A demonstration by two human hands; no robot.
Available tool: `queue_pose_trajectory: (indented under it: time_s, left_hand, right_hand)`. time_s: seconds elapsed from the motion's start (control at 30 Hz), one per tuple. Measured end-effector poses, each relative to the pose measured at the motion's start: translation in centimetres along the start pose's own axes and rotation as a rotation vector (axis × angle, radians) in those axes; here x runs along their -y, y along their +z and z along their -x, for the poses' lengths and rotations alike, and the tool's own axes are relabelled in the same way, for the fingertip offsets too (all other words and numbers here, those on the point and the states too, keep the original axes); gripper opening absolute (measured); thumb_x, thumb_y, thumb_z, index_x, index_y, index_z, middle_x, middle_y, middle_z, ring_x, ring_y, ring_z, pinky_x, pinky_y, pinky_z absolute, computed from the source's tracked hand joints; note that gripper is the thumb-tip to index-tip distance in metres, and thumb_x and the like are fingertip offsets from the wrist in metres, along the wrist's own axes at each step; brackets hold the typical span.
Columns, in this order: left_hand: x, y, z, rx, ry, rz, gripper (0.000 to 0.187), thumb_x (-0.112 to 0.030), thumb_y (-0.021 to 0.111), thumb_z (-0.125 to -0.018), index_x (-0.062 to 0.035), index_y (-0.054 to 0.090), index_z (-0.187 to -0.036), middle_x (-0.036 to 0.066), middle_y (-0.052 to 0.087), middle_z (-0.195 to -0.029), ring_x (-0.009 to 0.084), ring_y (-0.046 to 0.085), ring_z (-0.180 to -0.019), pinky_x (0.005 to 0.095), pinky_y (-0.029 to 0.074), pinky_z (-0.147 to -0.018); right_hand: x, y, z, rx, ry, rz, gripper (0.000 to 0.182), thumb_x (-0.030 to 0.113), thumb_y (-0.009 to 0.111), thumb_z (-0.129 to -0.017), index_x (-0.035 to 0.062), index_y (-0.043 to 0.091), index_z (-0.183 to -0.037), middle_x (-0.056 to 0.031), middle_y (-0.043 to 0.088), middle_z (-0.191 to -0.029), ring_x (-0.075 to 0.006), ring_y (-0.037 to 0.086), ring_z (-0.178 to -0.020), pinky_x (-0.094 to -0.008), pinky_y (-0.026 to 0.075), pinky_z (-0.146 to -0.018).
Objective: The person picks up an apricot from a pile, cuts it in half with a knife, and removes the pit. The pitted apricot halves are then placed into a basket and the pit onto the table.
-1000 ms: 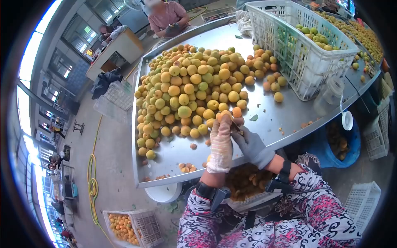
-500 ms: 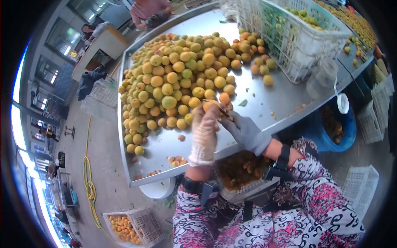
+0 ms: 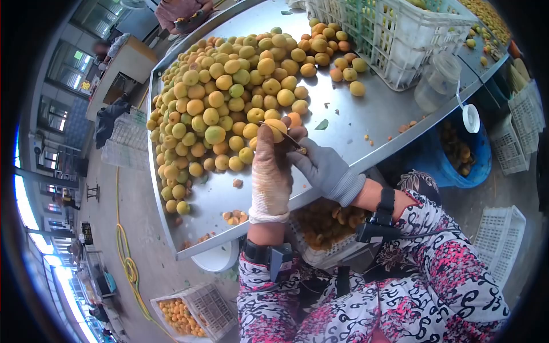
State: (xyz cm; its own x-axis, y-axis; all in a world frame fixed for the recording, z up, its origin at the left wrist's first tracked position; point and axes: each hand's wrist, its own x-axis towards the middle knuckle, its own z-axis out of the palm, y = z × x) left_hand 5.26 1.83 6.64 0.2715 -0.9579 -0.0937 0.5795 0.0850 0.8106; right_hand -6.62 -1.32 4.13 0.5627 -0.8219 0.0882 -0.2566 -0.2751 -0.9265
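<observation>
Gripping a round yellow apricot (image 3: pixel 277 129), our left hand (image 3: pixel 269 171) risks a cut; our right hand (image 3: pixel 320 166) seemingly pinches a thin metal blade (image 3: pixel 290 139) against it.

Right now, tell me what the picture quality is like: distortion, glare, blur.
Head view: strong fisheye, so the shiny steel table curves and the corners go black; glare streaks its bare metal; windows at left blow out white; the heap of yellow-orange apricots stays sharp; the pale-gloved left hand and grey-gloved right hand are only slightly soft.
</observation>
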Motion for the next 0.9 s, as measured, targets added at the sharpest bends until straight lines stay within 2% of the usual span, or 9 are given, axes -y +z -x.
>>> queue_pose_trajectory:
  time_s: [0.03, 0.17, 0.27, 0.4, 0.5, 0.57, 0.73, 0.8, 0.9]
  left_hand:
    - [-0.2, -0.1, -0.1, 0.002, 0.035, -0.078, 0.05, -0.043, 0.057, -0.091, 0.0004, 0.053, -0.115, 0.008, 0.062, -0.095, 0.0169, 0.059, -0.09, 0.0265, 0.046, -0.083]
    - [-0.4, -0.8, -0.1, -0.061, 0.183, -0.131, 0.038, -0.036, 0.055, -0.093, -0.0015, 0.055, -0.108, 0.008, 0.061, -0.096, 0.017, 0.06, -0.09, 0.0265, 0.047, -0.081]
    - [0.4, -1.6, -0.5, -0.062, 0.101, -0.001, 0.04, -0.038, 0.057, -0.092, -0.0004, 0.057, -0.104, 0.008, 0.062, -0.091, 0.0182, 0.059, -0.086, 0.0324, 0.047, -0.08]
    - [0.6, -1.5, -0.2, -0.087, 0.039, 0.074, 0.043, -0.04, 0.057, -0.092, 0.0004, 0.057, -0.104, 0.008, 0.061, -0.089, 0.0178, 0.058, -0.083, 0.0315, 0.047, -0.079]
    - [-0.1, -0.7, 0.3, -0.096, 0.036, -0.039, 0.047, -0.043, 0.057, -0.091, 0.0017, 0.056, -0.106, 0.007, 0.06, -0.087, 0.0171, 0.057, -0.081, 0.03, 0.047, -0.079]
    - [0.5, -0.3, 0.2, -0.194, 0.14, -0.198, 0.036, -0.039, 0.052, -0.094, -0.0035, 0.056, -0.099, 0.006, 0.059, -0.084, 0.0123, 0.057, -0.077, 0.026, 0.046, -0.068]
    - [1.4, -0.2, 0.2, -0.21, 0.173, -0.179, 0.042, -0.043, 0.045, -0.096, -0.0025, 0.052, -0.105, 0.005, 0.057, -0.084, 0.0128, 0.056, -0.076, 0.0253, 0.046, -0.07]
    - [1.7, -0.8, 0.1, -0.144, 0.174, -0.117, 0.047, -0.041, 0.049, -0.095, 0.0013, 0.053, -0.114, 0.005, 0.057, -0.09, 0.0152, 0.055, -0.084, 0.0317, 0.048, -0.082]
    - [2.0, -2.0, -0.3, -0.091, 0.21, -0.068, 0.047, -0.041, 0.048, -0.096, 0.0019, 0.052, -0.115, 0.005, 0.056, -0.092, 0.0157, 0.055, -0.085, 0.0332, 0.049, -0.081]
  right_hand:
    - [-0.2, -0.3, -0.1, 0.004, -0.022, 0.002, 0.038, 0.035, 0.049, -0.094, 0.0021, 0.052, -0.113, -0.0224, 0.062, -0.074, -0.0406, 0.062, -0.072, -0.0431, 0.048, -0.062]
    - [-0.4, -0.4, -0.1, 0.026, -0.052, 0.072, 0.038, 0.037, 0.049, -0.094, 0.0026, 0.052, -0.111, -0.0223, 0.062, -0.071, -0.0411, 0.061, -0.069, -0.0446, 0.047, -0.06]
    - [-0.3, -0.2, -0.1, 0.038, -0.061, 0.135, 0.037, 0.04, 0.046, -0.094, 0.005, 0.046, -0.104, -0.0218, 0.062, -0.068, -0.0422, 0.061, -0.069, -0.0497, 0.047, -0.06]
    - [0.0, -0.2, -0.3, 0.086, -0.009, 0.208, 0.038, 0.042, 0.045, -0.095, 0.0052, 0.046, -0.104, -0.0222, 0.062, -0.07, -0.0427, 0.061, -0.07, -0.0505, 0.047, -0.063]
    - [-0.2, 0.1, -0.3, 0.101, -0.004, 0.17, 0.039, 0.043, 0.044, -0.095, 0.0053, 0.047, -0.105, -0.0225, 0.062, -0.071, -0.0428, 0.061, -0.072, -0.0503, 0.047, -0.065]
    - [-0.6, 0.6, -0.2, 0.076, -0.017, 0.103, 0.038, 0.042, 0.045, -0.095, 0.0047, 0.047, -0.104, -0.0229, 0.062, -0.072, -0.0431, 0.061, -0.073, -0.0498, 0.048, -0.066]
    - [-0.9, 1.1, 0.1, 0.059, -0.044, -0.02, 0.039, 0.038, 0.046, -0.095, 0.0035, 0.047, -0.112, -0.0243, 0.063, -0.078, -0.0426, 0.061, -0.078, -0.0482, 0.049, -0.068]
    - [-0.7, 1.1, 0.1, 0.059, -0.023, -0.045, 0.039, 0.037, 0.047, -0.095, 0.003, 0.048, -0.114, -0.0248, 0.063, -0.08, -0.0426, 0.061, -0.08, -0.0473, 0.049, -0.069]
    - [-0.6, 1.1, 0.1, 0.106, -0.014, -0.123, 0.04, 0.037, 0.048, -0.094, 0.0028, 0.052, -0.115, -0.0237, 0.064, -0.083, -0.041, 0.062, -0.08, -0.0446, 0.049, -0.069]
